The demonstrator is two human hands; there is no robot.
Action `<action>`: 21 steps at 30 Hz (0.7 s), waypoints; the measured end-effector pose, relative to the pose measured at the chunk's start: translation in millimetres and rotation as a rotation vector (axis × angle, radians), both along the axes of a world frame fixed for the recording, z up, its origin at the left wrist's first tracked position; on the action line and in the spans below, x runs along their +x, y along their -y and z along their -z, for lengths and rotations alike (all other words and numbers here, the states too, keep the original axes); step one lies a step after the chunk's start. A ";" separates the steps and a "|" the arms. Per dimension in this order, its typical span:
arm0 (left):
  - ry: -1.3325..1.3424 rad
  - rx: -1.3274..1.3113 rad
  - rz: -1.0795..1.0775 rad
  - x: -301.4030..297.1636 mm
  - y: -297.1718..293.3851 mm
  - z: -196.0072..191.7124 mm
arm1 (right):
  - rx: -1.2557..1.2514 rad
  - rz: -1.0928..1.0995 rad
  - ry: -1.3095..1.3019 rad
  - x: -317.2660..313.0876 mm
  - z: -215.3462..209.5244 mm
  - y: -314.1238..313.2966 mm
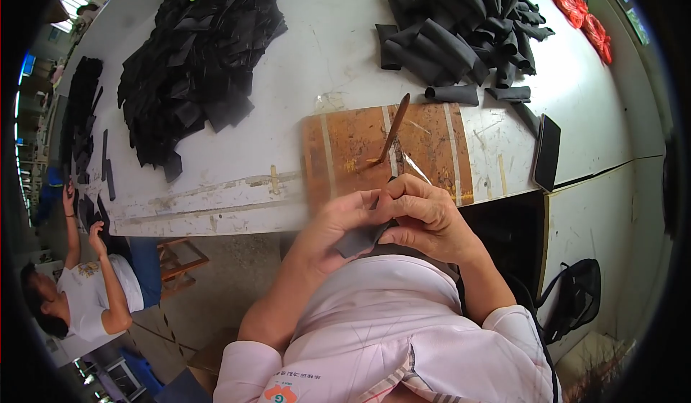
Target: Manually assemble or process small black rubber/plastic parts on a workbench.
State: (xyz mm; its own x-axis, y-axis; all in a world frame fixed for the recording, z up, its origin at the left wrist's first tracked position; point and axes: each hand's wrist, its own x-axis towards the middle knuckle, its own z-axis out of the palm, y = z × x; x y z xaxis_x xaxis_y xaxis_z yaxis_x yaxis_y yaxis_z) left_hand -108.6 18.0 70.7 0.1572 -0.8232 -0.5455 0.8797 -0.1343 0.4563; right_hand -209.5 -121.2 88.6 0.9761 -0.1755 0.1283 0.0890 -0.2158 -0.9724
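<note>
1. A wide white table (338, 50) fills the upper part of the view; its surface is scuffed and streaked, with pale tape strips along the near edge
2. A brown board (345, 151) crossed by light stripes lies at the near edge, right in front of the person
3. A slim brown stick (396, 126) stands tilted on the board, and a thin metal blade (414, 167) lies just beside it
4. A big heap of flat black pieces (198, 57) covers the table's left part; a pile of black rolls (461, 28) sits at the upper right, with a few rolls strayed toward the board
5. A dark phone (547, 152) lies near the table's right edge; red items (584, 18) lie at the far right corner
6. Below the table, at left, a wooden stool (180, 259) stands on the grey floor; a black bag (576, 295) sits at lower right
7. Another person in a white shirt (90, 295) reaches up to the table's left end
8. The left hand (335, 234) and right hand (428, 216) meet just below the board, near the chest
9. Both grasp one dark strip (360, 239): left fingers curl around its lower part, right thumb and fingers pinch its upper end
10. The strip is held in the air, clear of the table, mostly covered by the fingers
</note>
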 end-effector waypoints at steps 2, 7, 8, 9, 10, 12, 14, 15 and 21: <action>-0.361 -0.336 0.032 -0.4 -4.5 15.1 | -0.060 -0.028 0.084 -0.2 7.3 2.0; 0.203 0.044 -0.115 -15.0 -1.8 4.4 | 0.146 0.019 0.017 -2.8 11.8 14.2; 0.407 0.137 -0.223 -15.7 -1.2 2.0 | 0.142 0.031 -0.040 -3.5 11.1 17.3; 0.407 0.137 -0.226 -12.9 -3.5 -2.5 | 0.139 0.042 -0.097 -3.6 11.1 19.4; 0.407 0.067 -0.200 -8.7 -7.7 -9.1 | 0.139 0.057 -0.084 -4.9 12.8 20.3; 0.471 -0.043 -0.138 -2.9 -13.7 -18.7 | 0.128 0.068 -0.109 -7.6 11.5 24.7; 0.498 -0.041 -0.102 0.4 -16.7 -28.9 | 0.118 0.069 -0.132 -7.2 11.6 27.1; 0.523 -0.039 -0.061 1.4 -16.9 -32.4 | 0.106 0.070 -0.124 -7.0 11.9 27.8; 0.522 0.013 -0.072 1.9 -12.1 -38.3 | 0.036 0.074 -0.082 -4.9 11.3 26.8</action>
State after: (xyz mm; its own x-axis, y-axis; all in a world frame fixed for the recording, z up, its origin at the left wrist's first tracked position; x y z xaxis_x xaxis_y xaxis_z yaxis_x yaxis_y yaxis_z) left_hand -106.7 30.1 108.9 0.4669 -0.7937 -0.3900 0.5433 -0.0905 0.8346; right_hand -214.4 -148.0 77.3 0.9673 -0.2503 0.0413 -0.0056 -0.1837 -0.9830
